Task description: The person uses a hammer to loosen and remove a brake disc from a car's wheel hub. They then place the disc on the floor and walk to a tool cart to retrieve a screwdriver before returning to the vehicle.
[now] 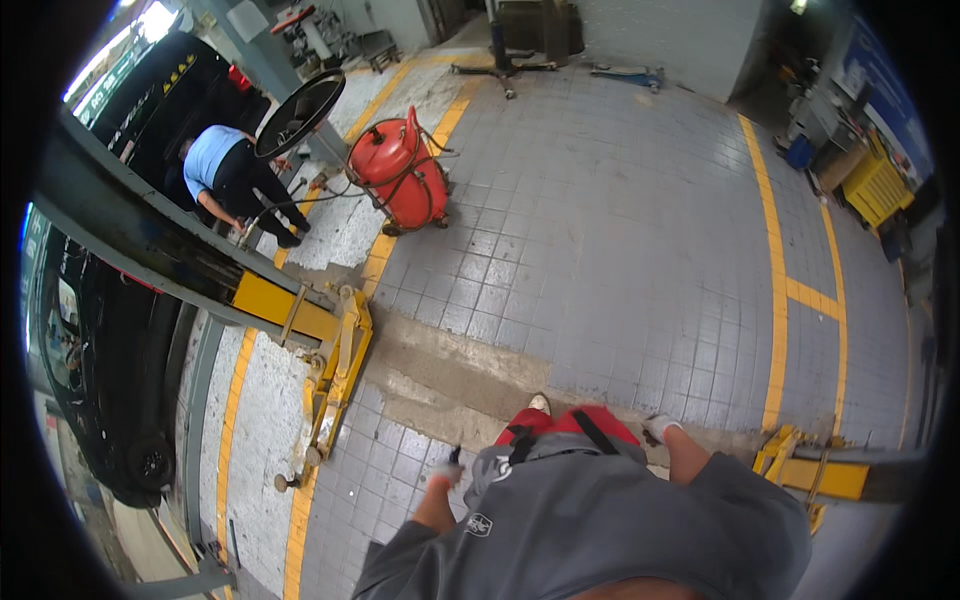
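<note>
My left hand (447, 473), in a light grey glove, hangs beside my left hip. It is closed around a small black object (455, 455) that sticks up past the fingers; its kind is too small to make out. Beyond my right hip hangs my right hand (662, 426) in a whitish glove. Something dark shows at its fingers, but whether that is the glove or a held thing is unclear. Below me are my grey shirt, red trousers and one light shoe (540, 403) on the floor.
Yellow lift arms (340, 375) stand on my left, others (800, 465) on my right. A red wheeled tank (400, 175) with a black round pan (300, 112) stands ahead left. Nearby, a person in a blue shirt (220, 165) bends beside dark cars. A yellow cabinet (877, 187) stands far right.
</note>
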`<state>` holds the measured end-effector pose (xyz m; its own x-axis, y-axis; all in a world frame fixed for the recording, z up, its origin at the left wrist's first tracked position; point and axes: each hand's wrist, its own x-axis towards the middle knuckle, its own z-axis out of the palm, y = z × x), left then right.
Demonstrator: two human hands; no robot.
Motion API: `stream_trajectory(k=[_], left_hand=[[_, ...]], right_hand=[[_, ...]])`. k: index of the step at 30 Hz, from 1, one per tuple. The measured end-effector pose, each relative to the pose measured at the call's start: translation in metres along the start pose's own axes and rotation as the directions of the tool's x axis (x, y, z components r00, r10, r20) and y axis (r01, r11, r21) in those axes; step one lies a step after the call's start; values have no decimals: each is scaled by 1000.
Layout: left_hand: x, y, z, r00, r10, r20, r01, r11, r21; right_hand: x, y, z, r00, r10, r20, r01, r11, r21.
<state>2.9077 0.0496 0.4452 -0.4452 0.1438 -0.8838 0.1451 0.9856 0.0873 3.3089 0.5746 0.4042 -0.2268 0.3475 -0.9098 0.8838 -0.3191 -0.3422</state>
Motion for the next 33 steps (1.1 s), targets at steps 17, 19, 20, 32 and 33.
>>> stream_trajectory(k=[17,19,20,32,33], left_hand=[[219,634,-652,821,293,-490,-366,929,-57],[239,672,-700,851,246,-464,-337,933,-124],[250,689,-724,858,216,-466,-328,929,-172],[490,851,-1097,678,75,-731,-507,768,-392],[503,856,-1132,675,12,-737,-502,740,-447]], right_hand=[[372,-746,-266,972,-236,-15,233,965,-120],[396,-906,-299,915,-403,27,395,878,-272],[404,-982,-306,895,-439,86,440,898,3],[563,-1451,-313,941,-246,234,284,947,-150],[581,-1464,-324,958,-179,224,224,955,-193]])
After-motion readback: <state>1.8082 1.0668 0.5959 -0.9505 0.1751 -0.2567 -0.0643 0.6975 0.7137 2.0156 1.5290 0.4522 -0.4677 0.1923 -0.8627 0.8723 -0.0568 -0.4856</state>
